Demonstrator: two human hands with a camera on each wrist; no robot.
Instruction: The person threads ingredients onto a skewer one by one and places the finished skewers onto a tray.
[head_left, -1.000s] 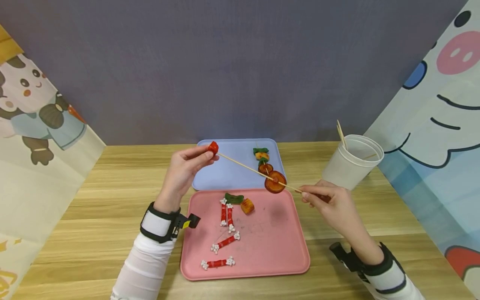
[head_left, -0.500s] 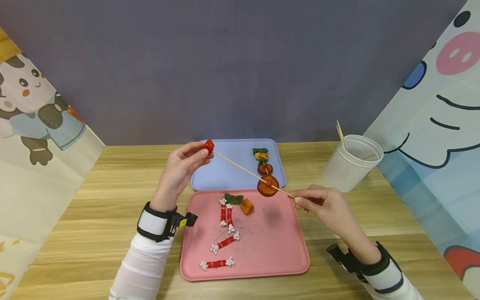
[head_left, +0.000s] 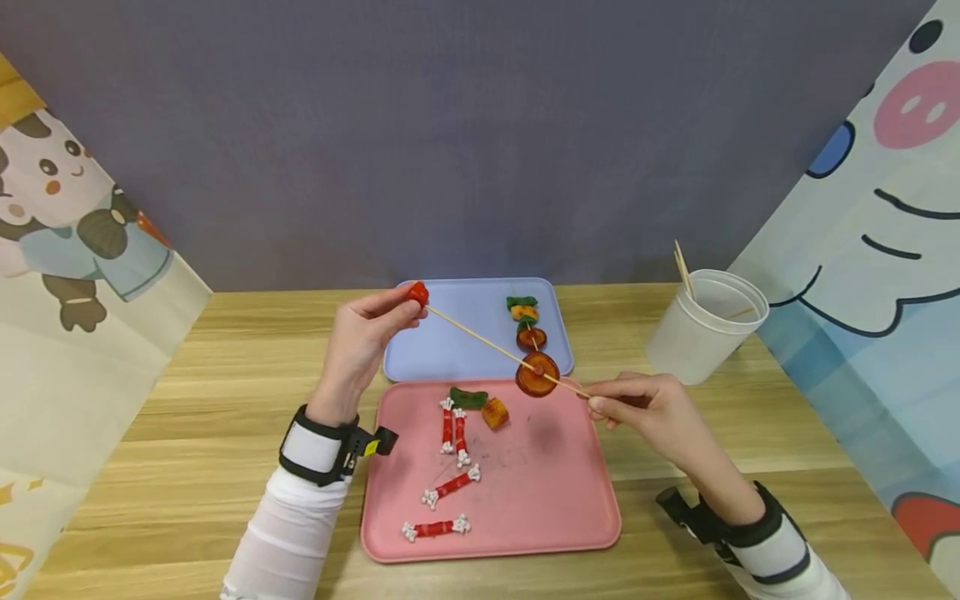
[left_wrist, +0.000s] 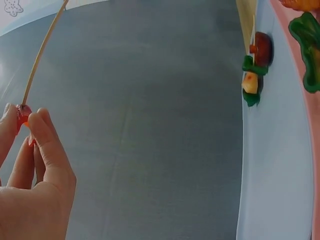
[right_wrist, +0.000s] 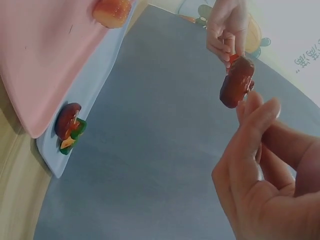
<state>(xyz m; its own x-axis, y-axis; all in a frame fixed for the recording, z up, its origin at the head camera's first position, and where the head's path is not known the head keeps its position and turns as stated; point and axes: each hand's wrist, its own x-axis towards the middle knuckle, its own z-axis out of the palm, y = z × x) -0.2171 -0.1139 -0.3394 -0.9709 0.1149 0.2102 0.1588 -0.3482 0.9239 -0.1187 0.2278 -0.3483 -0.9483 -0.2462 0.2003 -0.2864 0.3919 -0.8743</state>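
Note:
My left hand (head_left: 367, 333) pinches a glossy red chunk (head_left: 418, 292) between thumb and fingers, at the far end of a thin bamboo skewer (head_left: 480, 337). The skewer slopes down to the right, held up over the trays. My right hand (head_left: 660, 412) pinches its other end between thumb and fingertips. A round, brown-rimmed slice (head_left: 528, 384) with an orange face is threaded on it near the right fingers. In the left wrist view the skewer meets the red chunk (left_wrist: 22, 114) at the fingertips. The right wrist view shows the slice (right_wrist: 235, 85) edge-on, partly covering the red chunk.
A blue tray (head_left: 450, 360) bears a loaded skewer (head_left: 524, 312) of green, yellow and brown pieces. On the pink tray (head_left: 543, 508) lie a green pepper piece (head_left: 468, 399), a corn piece (head_left: 495, 412) and several red sticks (head_left: 452, 483) with white ends. A white cup (head_left: 682, 337) holds skewers.
Both hands have shifted slightly left with the skewer, the right one also a little down. The slice moved with them, and the red chunk has turned a bit in the left fingers.

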